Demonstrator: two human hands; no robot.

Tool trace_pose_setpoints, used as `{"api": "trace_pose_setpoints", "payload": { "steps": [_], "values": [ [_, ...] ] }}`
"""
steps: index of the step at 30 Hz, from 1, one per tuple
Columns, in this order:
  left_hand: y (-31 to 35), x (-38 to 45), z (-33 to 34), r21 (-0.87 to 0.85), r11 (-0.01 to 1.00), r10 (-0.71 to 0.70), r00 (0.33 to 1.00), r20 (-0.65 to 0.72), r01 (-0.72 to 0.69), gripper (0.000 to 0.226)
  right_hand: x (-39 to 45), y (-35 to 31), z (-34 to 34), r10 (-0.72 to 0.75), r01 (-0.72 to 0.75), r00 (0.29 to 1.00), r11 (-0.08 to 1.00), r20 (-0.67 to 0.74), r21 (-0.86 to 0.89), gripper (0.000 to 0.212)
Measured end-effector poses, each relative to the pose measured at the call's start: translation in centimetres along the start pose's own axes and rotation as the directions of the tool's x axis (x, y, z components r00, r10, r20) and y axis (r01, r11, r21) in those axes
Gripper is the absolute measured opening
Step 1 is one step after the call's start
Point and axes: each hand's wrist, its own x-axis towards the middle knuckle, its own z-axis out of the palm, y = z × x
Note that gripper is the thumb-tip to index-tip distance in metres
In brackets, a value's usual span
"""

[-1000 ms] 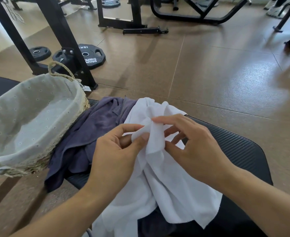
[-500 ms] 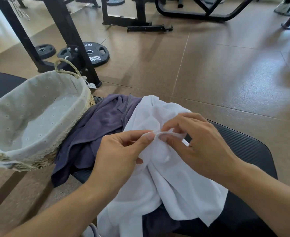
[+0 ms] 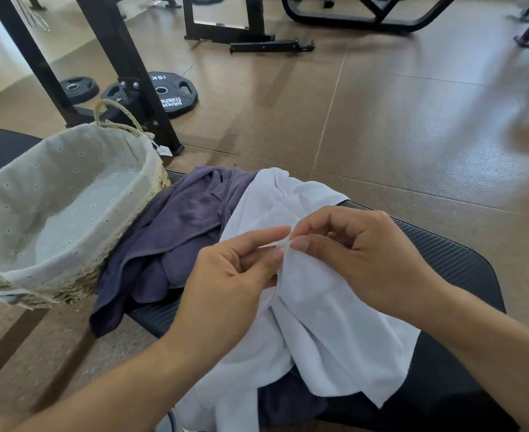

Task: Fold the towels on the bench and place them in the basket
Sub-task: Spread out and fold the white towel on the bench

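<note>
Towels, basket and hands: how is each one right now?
white towel: crumpled, unfolded, edge pinched by both hands
purple towel: crumpled, unfolded, partly under the white one
basket: upright, no towels inside
left hand: pinching the white towel
right hand: pinching the white towel

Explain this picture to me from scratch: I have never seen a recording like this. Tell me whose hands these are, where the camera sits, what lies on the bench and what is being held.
No machine here: a person works with bare hands, and the one camera is worn on their head, looking forward and down. That is why you see both forearms reaching in from below.

The left hand and the right hand each pinch the same edge of a white towel between thumb and fingertips, a light grip side by side.

The towel lies crumpled on a black padded bench. Beside it, partly under it, lies a dark purple towel, unfolded. To the left stands a woven basket with a pale cloth lining; no towel shows inside it. Weight plates lie on the floor behind.
</note>
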Motion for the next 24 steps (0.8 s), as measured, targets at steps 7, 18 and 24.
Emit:
{"api": "trace_pose_setpoints", "payload": {
  "steps": [7,18,24],
  "values": [
    [0.1,-0.3,0.6,-0.079,0.996,0.053,0.998,0.034,-0.051,0.026,0.1,0.1,0.2,0.005,-0.004,1.0,0.999,-0.026,0.052,0.002],
    [0.2,-1.1,1.1,-0.219,0.975,0.03,0.999,0.023,-0.025,0.031,-0.3,-0.4,0.3,0.047,-0.039,0.998,0.988,-0.051,0.15,0.005],
    [0.3,-1.4,1.3,-0.159,0.986,0.067,0.996,0.055,-0.057,0.043,-0.3,-0.3,0.4,0.048,-0.042,0.998,0.991,-0.046,0.13,0.007]
  ]
}}
